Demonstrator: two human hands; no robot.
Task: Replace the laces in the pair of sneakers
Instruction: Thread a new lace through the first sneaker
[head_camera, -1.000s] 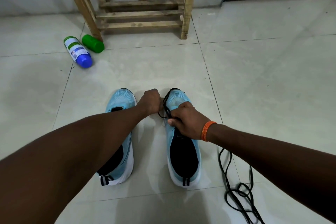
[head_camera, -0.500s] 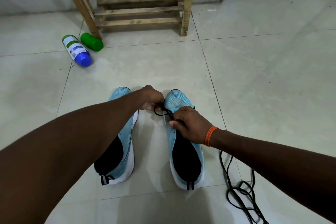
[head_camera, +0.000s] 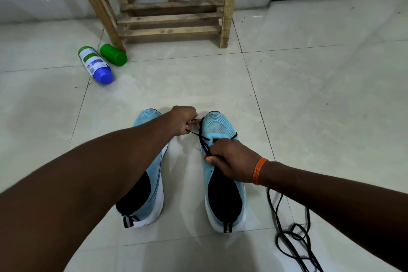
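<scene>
Two light blue sneakers with white soles stand side by side on the tiled floor, toes pointing away from me. The left sneaker [head_camera: 152, 194] is partly hidden by my left forearm. A black lace [head_camera: 204, 139] runs across the front eyelets of the right sneaker [head_camera: 223, 183]. My left hand [head_camera: 184, 121] pinches one end of this lace just left of the right sneaker's toe. Over that sneaker's tongue, my right hand [head_camera: 231, 161] grips the other part of the lace. A second black lace [head_camera: 293, 236] lies loose and tangled on the floor at lower right.
A wooden rack [head_camera: 172, 4] stands against the far wall. Near its left leg lie a white bottle with a blue cap [head_camera: 95, 65] and a green bottle [head_camera: 113, 54]. Pale floor tiles surround the shoes.
My left hand has shifted a little away from the shoe, drawing the lace end out to the left. My right hand has stayed on the tongue with the lace. The view has tilted slightly.
</scene>
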